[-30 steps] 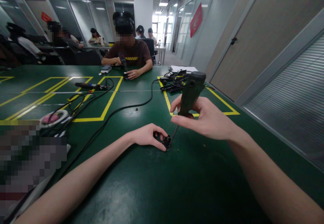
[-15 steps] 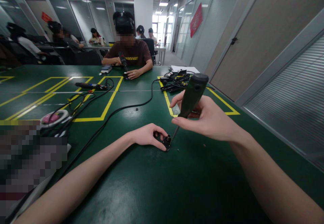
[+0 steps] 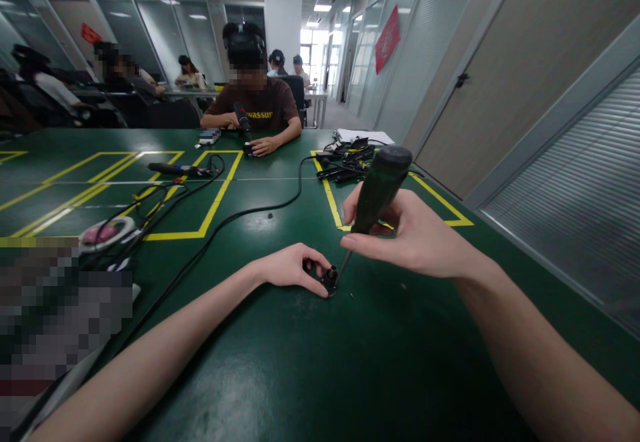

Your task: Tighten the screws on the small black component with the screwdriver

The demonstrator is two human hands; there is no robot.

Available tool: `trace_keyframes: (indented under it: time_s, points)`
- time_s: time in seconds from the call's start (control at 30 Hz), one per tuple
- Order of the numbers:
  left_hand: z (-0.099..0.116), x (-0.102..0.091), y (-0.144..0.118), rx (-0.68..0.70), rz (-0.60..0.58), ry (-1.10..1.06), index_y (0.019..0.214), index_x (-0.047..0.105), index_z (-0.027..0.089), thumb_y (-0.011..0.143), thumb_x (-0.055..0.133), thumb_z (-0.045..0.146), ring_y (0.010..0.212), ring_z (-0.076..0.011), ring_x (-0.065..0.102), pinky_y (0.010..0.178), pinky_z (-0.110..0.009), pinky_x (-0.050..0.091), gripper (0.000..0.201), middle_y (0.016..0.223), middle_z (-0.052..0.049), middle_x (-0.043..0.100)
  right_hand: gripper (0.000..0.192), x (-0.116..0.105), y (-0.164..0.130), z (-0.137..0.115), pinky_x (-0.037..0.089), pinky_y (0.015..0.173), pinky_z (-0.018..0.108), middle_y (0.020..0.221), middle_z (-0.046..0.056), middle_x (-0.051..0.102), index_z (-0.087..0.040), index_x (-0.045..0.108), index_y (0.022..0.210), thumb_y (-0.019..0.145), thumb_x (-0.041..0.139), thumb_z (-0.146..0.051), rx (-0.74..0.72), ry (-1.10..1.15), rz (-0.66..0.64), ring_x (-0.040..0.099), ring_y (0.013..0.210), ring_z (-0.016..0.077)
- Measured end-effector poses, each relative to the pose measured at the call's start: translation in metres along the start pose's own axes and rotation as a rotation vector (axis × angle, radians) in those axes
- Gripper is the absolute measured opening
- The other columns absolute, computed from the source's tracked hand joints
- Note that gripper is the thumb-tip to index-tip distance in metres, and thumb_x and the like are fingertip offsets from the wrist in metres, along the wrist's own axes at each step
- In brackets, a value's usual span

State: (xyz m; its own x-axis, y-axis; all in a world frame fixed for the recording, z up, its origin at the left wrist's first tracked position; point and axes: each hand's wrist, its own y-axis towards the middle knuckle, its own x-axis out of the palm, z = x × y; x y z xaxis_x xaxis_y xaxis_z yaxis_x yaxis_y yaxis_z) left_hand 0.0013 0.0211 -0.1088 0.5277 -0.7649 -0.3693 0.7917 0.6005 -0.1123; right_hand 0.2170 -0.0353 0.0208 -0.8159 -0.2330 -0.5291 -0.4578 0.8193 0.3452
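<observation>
My right hand [image 3: 407, 232] is closed around the dark green handle of a screwdriver [image 3: 383, 185], which leans with its top to the right. The thin metal shaft runs down to the right side of a small black part [image 3: 330, 279] on the green table [image 3: 310, 369]. With thumb and fingers, my left hand [image 3: 293, 267] pinches that part from the left and holds it against the tabletop. The part has a short upright tube; its exact kind I cannot make out. A tiny loose piece, perhaps a screw [image 3: 352, 295], lies just right of it.
A heap of black parts [image 3: 350, 159] lies at the back right inside yellow tape. A black cable [image 3: 240, 214] crosses the table to the left, near a corded tool [image 3: 180, 170] and a tape roll [image 3: 107, 234]. Opposite sits a co-worker [image 3: 255, 105] holding an electric screwdriver.
The fingers of my right hand have shifted slightly around the screwdriver handle. My left hand and the black part have stayed in place.
</observation>
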Motion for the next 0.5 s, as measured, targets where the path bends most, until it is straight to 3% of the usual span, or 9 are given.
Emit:
trace_keyframes:
  time_s: [0.13,0.33,0.5]
  points:
    - [0.0016,0.0001,-0.0001,0.004,0.0,0.011,0.097,0.082,0.017,0.065,0.092,0.042,0.079,-0.0155,0.061,0.076,-0.027,0.044,0.042,0.089,-0.002,0.076,0.028,0.002,0.0,0.0025,0.036,0.051,0.025,0.072,-0.001,0.058,-0.018,0.065,0.078,0.075,0.084,-0.039,0.019,0.061,0.061,0.046,0.06,0.0114]
    - [0.001,-0.0007,-0.0005,0.003,0.005,0.005,0.099,0.081,0.016,0.065,0.093,0.041,0.079,-0.0154,0.062,0.075,-0.026,0.044,0.043,0.09,-0.002,0.076,0.014,0.0027,-0.002,-0.0004,0.036,0.049,0.025,0.07,-0.001,0.058,-0.019,0.068,0.082,0.074,0.076,-0.027,0.04,0.071,0.083,0.044,0.056,0.0106]
    - [0.0001,-0.0008,-0.0001,0.007,0.002,0.013,0.099,0.081,0.016,0.066,0.093,0.041,0.079,-0.0154,0.063,0.075,-0.026,0.044,0.043,0.091,-0.002,0.076,0.009,0.0012,-0.0013,-0.0041,0.044,0.057,0.026,0.075,0.001,0.063,-0.018,0.067,0.077,0.07,0.071,-0.021,0.029,0.071,0.058,0.055,0.063,0.0132]
